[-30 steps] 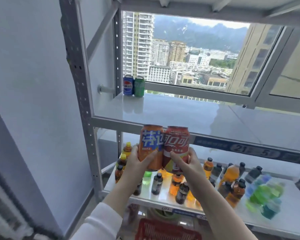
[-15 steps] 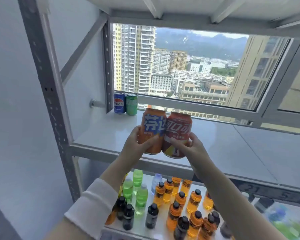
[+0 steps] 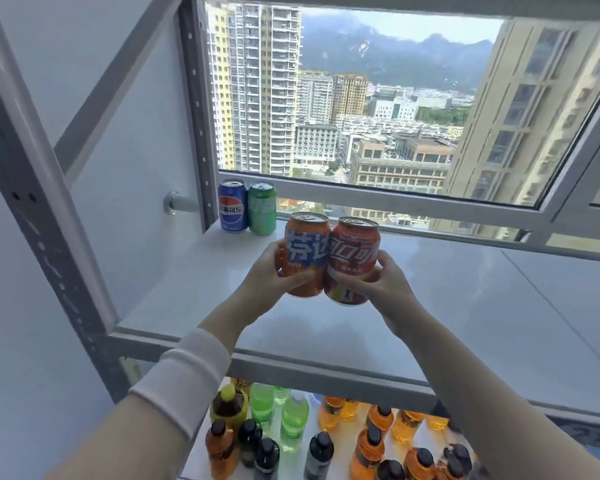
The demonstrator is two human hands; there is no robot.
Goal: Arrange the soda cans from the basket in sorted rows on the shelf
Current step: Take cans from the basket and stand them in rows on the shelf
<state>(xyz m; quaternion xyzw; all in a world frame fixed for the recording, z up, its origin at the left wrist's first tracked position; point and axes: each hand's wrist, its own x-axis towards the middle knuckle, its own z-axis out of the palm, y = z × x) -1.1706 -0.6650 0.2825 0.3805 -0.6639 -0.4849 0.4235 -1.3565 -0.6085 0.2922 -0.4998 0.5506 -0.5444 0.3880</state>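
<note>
Left hand (image 3: 269,271) grip closed on orange can (image 3: 305,254), right hand (image 3: 383,284) on red can (image 3: 352,261), fingers mostly hidden

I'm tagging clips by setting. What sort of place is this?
Probably a mock shop or stockroom set up in a high-rise room: a metal shelf unit with a blue can and green can, rows of drink bottles below, and a window over city towers.
</note>
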